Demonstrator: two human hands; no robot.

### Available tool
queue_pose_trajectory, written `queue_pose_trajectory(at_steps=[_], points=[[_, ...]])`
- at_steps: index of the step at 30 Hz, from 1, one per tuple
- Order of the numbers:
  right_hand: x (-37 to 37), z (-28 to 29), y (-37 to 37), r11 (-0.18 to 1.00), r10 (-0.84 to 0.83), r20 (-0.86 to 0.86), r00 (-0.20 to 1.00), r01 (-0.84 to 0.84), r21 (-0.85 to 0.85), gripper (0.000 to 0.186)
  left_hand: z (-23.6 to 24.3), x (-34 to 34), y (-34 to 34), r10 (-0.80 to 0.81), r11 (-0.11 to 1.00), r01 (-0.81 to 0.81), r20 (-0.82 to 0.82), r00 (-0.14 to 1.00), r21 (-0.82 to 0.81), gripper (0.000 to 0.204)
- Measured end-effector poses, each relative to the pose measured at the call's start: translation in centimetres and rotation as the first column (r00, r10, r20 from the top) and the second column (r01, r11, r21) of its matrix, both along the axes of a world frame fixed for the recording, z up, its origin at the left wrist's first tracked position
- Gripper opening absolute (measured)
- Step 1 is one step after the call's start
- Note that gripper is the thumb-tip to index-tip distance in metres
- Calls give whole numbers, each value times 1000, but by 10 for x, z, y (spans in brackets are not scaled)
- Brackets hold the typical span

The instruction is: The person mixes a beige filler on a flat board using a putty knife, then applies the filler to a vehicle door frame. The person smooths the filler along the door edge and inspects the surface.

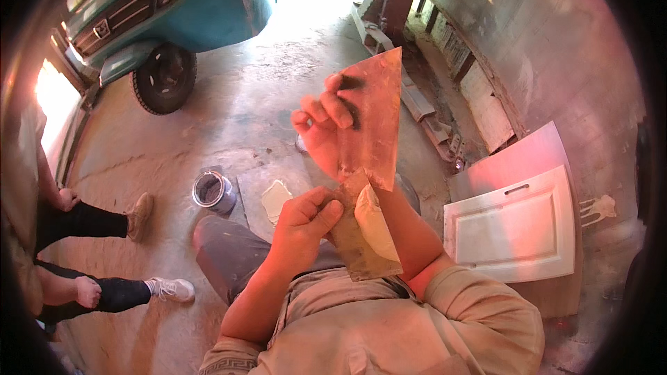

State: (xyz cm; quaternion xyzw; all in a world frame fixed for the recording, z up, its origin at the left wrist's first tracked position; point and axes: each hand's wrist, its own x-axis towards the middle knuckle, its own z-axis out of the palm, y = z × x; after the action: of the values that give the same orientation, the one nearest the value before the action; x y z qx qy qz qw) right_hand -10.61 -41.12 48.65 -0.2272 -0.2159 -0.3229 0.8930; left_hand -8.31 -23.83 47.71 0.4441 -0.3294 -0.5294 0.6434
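Observation:
My left hand point(304, 226) pinches a thin rectangular metal scraper point(351, 232) between thumb and fingers, in front of my body. A smooth lump of cream-coloured filler paste point(374, 221) lies along the right side of that scraper. Farther out, my right hand point(323, 121) grips a larger, reddish-lit scraper blade point(379, 111), its fingers curled at the blade's left edge. The lower edge of the larger blade meets or overlaps the top of the smaller one; whether they touch, I cannot tell. Part of my right hand is hidden by the larger blade.
An open metal can point(214, 192) stands on the floor left of a flat board point(253, 184) bearing a cream patch point(276, 199). At right, a white panelled door point(511, 226) leans on another panel. A person point(87, 292) is at the left; a teal vehicle point(229, 7) stands beyond.

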Motion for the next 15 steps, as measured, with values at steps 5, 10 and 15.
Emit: queue_pose_trajectory(at_steps=[5, 10, 15], points=[[-15, -22, 21, 940, -198, -309, 930, 91, -329, 37, 10, 8, 12, 80, 993, -79, 4, 997, -92, 28], [-75, -73, 33, 869, -345, -655, 673, -35, -493, 29, 15, 34, 29, 237, 961, -255, -149, 960, -111, 26], [-86, -115, -6, 865, -431, -819, 379, 432, -256, 25, 13, 57, 30, 257, 932, -349, -512, 820, -92, 21]])
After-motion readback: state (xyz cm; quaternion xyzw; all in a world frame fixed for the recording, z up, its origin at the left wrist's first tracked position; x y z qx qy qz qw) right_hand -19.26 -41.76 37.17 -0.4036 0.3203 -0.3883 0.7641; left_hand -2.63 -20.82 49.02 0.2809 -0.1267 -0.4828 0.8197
